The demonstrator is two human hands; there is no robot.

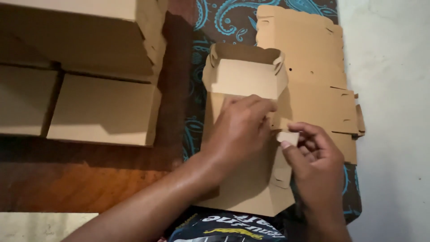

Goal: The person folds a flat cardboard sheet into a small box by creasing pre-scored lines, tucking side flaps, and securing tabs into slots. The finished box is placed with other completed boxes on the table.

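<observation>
A partly folded brown cardboard box [242, 76] lies in front of me on a dark cloth with a blue paisley pattern. Its far end stands up with side walls folded in. My left hand [239, 130] presses down on the box's middle panel, fingers pointing right. My right hand [311, 159] pinches a small cardboard flap [288, 136] at the box's right edge between thumb and fingers. The near panel of the box reaches toward my lap.
A flat unfolded cardboard blank [309, 58] lies to the right under the box. Several finished closed boxes [101, 110] are stacked at the left on a brown wooden floor [67, 183]. A pale wall [394, 112] runs along the right.
</observation>
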